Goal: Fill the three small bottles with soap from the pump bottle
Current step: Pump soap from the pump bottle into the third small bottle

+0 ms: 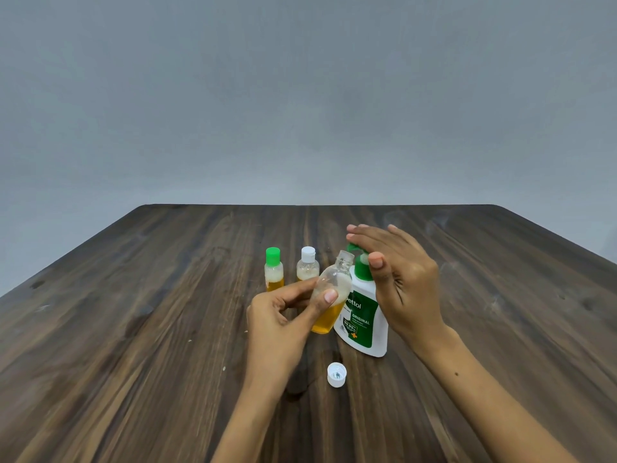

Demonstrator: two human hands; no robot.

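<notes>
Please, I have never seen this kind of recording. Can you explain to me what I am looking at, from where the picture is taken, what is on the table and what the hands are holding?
There is no machine here. A person wears one camera on the head, looking forward and down at their own two bare hands over a wooden table.

The left hand holds an open small bottle, tilted, with its mouth close to the spout of the pump bottle. The right hand rests with straight fingers on top of the pump.

Behind stand two capped small bottles, one with a green cap, one with a white cap; both hold some yellow soap. A loose white cap lies nearer the camera.
</notes>
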